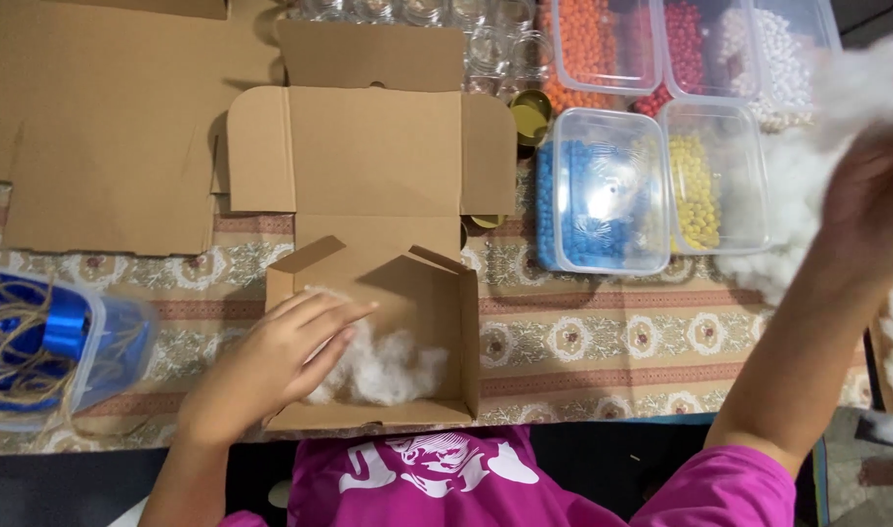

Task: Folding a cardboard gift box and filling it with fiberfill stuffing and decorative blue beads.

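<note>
An open cardboard box [437, 293] sits at the table's near edge with its lid flap folded back. White fluffy stuffing [388, 369] lies on its floor. My left hand [276, 356] rests inside the box with its fingers pressing on that stuffing. My right hand [871, 190] is raised at the far right, blurred, buried in a big mass of white stuffing [808, 166] and gripping a tuft of it.
Clear lidded tubs of blue [603, 190], yellow [705, 181], orange [598, 44], red and white beads stand at the back right. Glass jars [486, 39] behind the box. Flat cardboard sheets [105, 127] at left. A tub with blue ribbon and twine [51, 342] at near left.
</note>
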